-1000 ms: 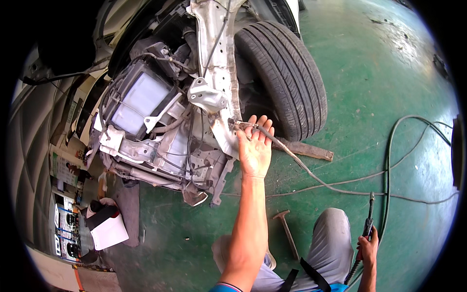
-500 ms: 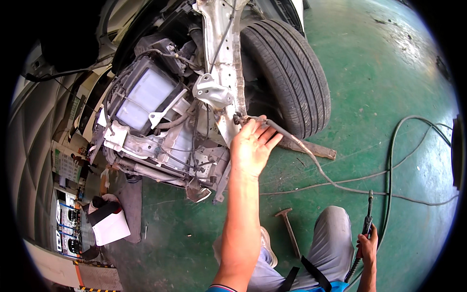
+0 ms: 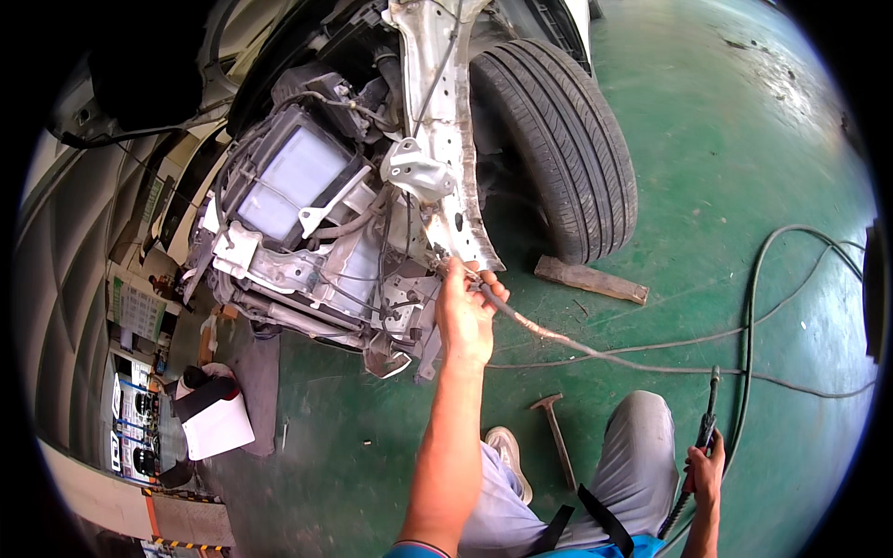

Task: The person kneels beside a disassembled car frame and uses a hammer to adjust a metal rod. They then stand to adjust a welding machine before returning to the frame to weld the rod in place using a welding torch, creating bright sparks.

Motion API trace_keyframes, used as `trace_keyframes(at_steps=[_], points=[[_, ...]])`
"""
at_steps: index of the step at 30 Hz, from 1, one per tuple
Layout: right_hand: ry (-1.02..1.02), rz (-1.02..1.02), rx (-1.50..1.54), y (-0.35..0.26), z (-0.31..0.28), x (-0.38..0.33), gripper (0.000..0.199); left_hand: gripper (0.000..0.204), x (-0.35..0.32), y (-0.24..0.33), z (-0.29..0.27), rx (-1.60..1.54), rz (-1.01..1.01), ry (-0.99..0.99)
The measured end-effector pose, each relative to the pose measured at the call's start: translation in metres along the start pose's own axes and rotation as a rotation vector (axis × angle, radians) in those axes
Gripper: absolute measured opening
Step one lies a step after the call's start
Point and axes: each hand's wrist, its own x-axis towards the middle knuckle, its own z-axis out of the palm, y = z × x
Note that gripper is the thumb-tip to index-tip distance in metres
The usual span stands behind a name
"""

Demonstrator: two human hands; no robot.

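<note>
Near the centre, the left hand (image 3: 468,325) grips a cable (image 3: 539,332) close to its end, by the rail (image 3: 437,102); I'd worry scorched-looking metal there makes poor contact. At four o'clock, the right hand (image 3: 707,476) grips a torch (image 3: 710,423); the hose (image 3: 747,316) crossing the cable could snag it. The nine-o'clock board's (image 3: 139,312) print is too small to read.

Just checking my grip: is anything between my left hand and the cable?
Nothing visible: your left hand is already on the cable, fingers curled around it near the rail.
</note>
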Motion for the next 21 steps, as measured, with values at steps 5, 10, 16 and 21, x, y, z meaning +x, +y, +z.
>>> trace_keyframes(at_steps=[5,10,16,21], points=[[-0.047,-0.007,0.015,0.000,0.000,0.002,0.071,0.054,-0.001,0.023,-0.010,0.157,0.062,0.076],[-0.027,-0.017,0.012,0.001,0.000,0.003,0.067,0.052,0.000,0.037,-0.018,0.259,0.078,0.053],[-0.037,-0.003,0.011,0.000,-0.001,0.006,0.067,0.035,-0.006,0.028,-0.033,0.288,0.106,0.022],[-0.041,0.011,0.012,0.003,-0.001,0.009,0.066,0.024,-0.012,0.019,-0.036,0.344,0.100,-0.039]])
